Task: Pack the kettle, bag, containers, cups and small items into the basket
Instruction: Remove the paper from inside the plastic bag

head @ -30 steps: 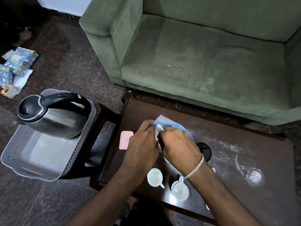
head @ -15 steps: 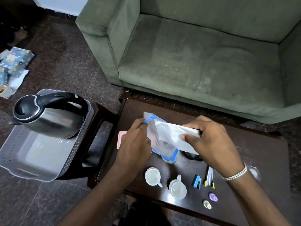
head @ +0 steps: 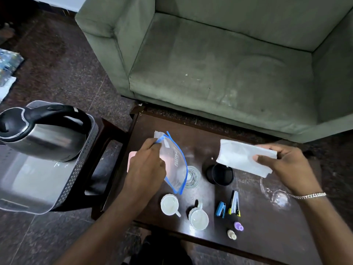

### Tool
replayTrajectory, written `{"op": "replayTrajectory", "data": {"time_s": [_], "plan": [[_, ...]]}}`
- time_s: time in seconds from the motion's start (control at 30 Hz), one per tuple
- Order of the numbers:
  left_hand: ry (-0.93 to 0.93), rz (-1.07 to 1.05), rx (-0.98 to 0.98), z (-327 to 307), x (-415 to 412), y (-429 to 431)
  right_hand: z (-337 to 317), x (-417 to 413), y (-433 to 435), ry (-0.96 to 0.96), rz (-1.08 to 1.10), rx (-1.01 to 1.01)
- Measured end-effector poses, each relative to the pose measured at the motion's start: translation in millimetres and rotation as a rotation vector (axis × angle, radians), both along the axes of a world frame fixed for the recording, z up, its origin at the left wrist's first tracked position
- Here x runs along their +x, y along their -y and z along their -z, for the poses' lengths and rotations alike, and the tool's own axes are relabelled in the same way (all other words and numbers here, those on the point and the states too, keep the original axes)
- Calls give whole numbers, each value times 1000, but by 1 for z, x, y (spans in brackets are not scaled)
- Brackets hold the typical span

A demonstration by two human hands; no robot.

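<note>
My left hand (head: 145, 169) grips a clear bag with a blue zip edge (head: 174, 163) by its top, held over the dark table (head: 267, 236). My right hand (head: 286, 165) holds a folded white paper (head: 242, 157) out to the right, apart from the bag. The steel kettle (head: 42, 134) with a black handle stands in the grey perforated basket (head: 76, 178) at the left. On the table sit two white cups (head: 169, 204) (head: 198, 219), a clear glass (head: 193, 176), a black container (head: 221, 174), a pink item (head: 130, 157) behind my left hand, and a clear glass lid (head: 277, 196).
A blue stapler (head: 220, 209), a black-and-yellow item (head: 234, 203), and two small bottles (head: 238, 226) (head: 231, 234) lie near the table's front. The basket rests on a dark wooden stool (head: 107, 150). A green sofa (head: 229, 64) stands behind the table. Packets (head: 7, 62) lie on the floor at left.
My right hand has pulled the white paper out of the bag and carried it to the right. My left hand keeps hold of the bag. The small items are now uncovered.
</note>
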State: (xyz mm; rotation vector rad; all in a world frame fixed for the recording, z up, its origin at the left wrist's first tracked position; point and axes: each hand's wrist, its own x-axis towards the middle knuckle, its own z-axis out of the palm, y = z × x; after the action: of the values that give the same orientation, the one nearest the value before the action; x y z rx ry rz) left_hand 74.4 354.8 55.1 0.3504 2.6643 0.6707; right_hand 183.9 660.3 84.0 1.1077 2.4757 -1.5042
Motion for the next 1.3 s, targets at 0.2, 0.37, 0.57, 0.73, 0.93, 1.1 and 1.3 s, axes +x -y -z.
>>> {"op": "replayTrajectory", "data": {"time_s": [0.2,0.37,0.57,0.73,0.93,1.1,1.3], "plan": [[-10,2,7,4,1,-1,48,20,-7,198,-18,99],[-16,4,7,4,6,-3,84,22,-3,303,-54,185],[-2,25,36,2,7,-3,122,11,7,398,-145,262],[5,38,68,1,4,-3,152,8,16,507,-98,289],[-4,26,114,1,4,-2,162,10,18,497,-125,302],[-59,17,150,-1,9,-4,130,10,23,369,-220,499],[-40,-20,216,-12,14,-6,30,19,88,-442,-234,259]]}}
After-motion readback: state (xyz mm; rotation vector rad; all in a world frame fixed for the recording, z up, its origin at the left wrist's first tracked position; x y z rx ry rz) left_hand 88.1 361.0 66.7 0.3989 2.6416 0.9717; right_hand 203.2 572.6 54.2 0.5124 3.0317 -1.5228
